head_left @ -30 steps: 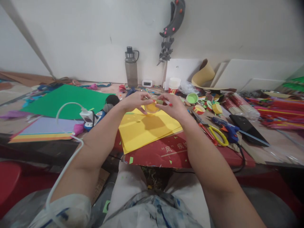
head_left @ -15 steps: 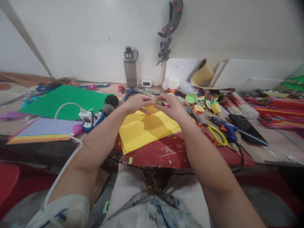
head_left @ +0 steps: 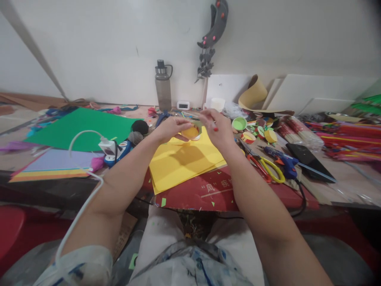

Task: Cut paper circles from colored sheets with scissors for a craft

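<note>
My left hand [head_left: 172,129] grips a small round yellow piece [head_left: 190,132], like a short cup section with a patterned edge, between thumb and fingers. It is held above a stack of yellow paper sheets [head_left: 184,163]. To its right, my right hand [head_left: 218,126] is closed round a slim pen, whose red end [head_left: 216,128] sticks out below the fingers; the rest of the pen is mostly hidden. A gap separates the right hand from the yellow piece. The sheets rest on a red board [head_left: 196,194] at the table's front edge.
Scissors [head_left: 274,171] and a blue glue gun [head_left: 284,161] lie on the right, beside a black phone [head_left: 311,161]. Green paper [head_left: 86,129] and a white charger [head_left: 108,147] with its cable are on the left. A bottle [head_left: 163,87] stands at the back.
My right hand has moved slightly up and away from the yellow piece, with the pen still in it. The left hand keeps hold of the piece, now more exposed.
</note>
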`<state>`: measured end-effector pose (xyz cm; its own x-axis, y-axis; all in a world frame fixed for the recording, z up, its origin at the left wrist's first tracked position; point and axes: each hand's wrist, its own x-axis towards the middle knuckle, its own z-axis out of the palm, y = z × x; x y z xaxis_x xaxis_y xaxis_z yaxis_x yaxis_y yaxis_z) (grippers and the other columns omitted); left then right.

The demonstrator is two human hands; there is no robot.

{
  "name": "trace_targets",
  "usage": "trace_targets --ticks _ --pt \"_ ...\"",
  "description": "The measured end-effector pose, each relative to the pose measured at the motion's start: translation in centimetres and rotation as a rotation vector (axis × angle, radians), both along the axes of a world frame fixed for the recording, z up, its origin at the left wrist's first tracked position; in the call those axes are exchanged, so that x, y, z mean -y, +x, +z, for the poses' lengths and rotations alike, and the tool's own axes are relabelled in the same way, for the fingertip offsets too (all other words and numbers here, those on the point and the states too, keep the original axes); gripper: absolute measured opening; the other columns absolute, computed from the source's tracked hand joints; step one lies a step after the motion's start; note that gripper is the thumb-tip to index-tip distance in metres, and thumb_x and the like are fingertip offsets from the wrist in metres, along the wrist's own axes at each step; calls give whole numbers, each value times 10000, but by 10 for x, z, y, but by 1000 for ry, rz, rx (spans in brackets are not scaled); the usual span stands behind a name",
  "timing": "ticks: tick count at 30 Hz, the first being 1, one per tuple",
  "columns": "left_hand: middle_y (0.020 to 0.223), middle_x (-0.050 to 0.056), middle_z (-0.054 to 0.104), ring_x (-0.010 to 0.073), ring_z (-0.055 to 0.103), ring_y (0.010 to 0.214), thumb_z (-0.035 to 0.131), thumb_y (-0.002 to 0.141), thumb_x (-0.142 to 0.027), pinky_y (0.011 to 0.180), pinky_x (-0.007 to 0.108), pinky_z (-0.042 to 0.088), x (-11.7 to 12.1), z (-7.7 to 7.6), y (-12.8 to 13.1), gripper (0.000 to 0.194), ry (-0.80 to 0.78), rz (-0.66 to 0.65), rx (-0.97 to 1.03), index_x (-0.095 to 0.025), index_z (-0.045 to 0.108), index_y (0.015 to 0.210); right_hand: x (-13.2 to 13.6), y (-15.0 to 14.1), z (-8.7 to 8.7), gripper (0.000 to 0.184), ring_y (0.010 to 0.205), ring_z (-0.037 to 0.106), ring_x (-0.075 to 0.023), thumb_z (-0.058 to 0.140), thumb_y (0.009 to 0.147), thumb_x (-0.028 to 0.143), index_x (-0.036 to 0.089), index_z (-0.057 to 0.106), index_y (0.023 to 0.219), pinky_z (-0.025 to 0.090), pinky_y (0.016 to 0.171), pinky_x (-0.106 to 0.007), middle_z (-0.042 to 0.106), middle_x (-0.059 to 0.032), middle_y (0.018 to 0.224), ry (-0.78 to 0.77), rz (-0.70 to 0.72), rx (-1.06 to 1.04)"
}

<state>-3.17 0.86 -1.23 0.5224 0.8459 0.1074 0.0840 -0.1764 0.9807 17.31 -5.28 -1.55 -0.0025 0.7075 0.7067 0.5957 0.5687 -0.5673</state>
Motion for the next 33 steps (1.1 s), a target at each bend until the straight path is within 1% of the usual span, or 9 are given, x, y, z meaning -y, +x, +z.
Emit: trace_targets --ticks 2,4,6,10,13,18,23,28,33 --pt "1071 113 792 251 775 964 880 828 -397 796 429 707 0 1 1 320 17 42 30 -169 828 1045 7 -4 2 373 886 714 -220 427 1096 476 237 698 1192 556 885 -406 755 -80 956 78 -30 -87" --pt "1113 106 793 240 767 995 880 827 -418 794 383 706 1 1 2 341 46 77 68 -179 830 1065 13 -6 3 400 871 723 -214 364 1115 483 266 655 1282 564 886 -417 746 -65 929 122 -64 -109" --pt "1157 102 791 238 764 1023 878 823 -433 779 344 703 2 2 3 357 68 94 97 -190 836 1081 15 -8 2 375 868 727 -217 395 1105 499 281 627 1302 566 870 -419 738 -58 930 141 -76 -85" --pt "1209 109 785 251 768 1037 884 809 -459 749 325 698 5 4 4 416 95 104 137 -191 840 1123 12 -11 -1 304 822 705 -215 479 1070 506 259 647 1128 565 833 -411 742 -64 945 160 -25 -23" --pt "1195 125 788 246 770 1013 891 802 -471 743 322 694 6 4 5 456 107 114 157 -170 835 1140 10 -14 -4 305 864 689 -231 502 1058 508 250 665 1052 571 848 -416 740 -78 936 163 -4 45" --pt "1201 129 783 235 764 993 899 793 -483 731 321 692 5 3 7 464 131 110 175 -156 836 1116 8 -16 -8 262 965 691 -259 511 1059 443 246 682 1035 572 915 -447 740 -103 983 161 7 113" --pt "1235 122 776 228 755 1015 897 794 -487 744 307 686 7 2 8 459 146 83 170 -171 837 1122 6 -16 -10 203 980 691 -259 516 1049 375 251 677 1041 567 936 -460 752 -109 1027 155 22 131" --pt "1190 115 782 223 758 1012 892 806 -456 757 298 681 9 3 9 429 137 82 166 -174 837 1126 5 -16 -10 189 1024 692 -270 529 1041 361 258 685 1069 570 937 -462 757 -108 1044 146 25 130" --pt "1154 118 782 228 755 1002 895 799 -446 751 311 685 11 6 8 421 137 95 177 -160 836 1102 5 -15 -10 179 999 696 -259 527 1043 350 253 678 1053 565 942 -462 751 -108 1052 152 14 119"
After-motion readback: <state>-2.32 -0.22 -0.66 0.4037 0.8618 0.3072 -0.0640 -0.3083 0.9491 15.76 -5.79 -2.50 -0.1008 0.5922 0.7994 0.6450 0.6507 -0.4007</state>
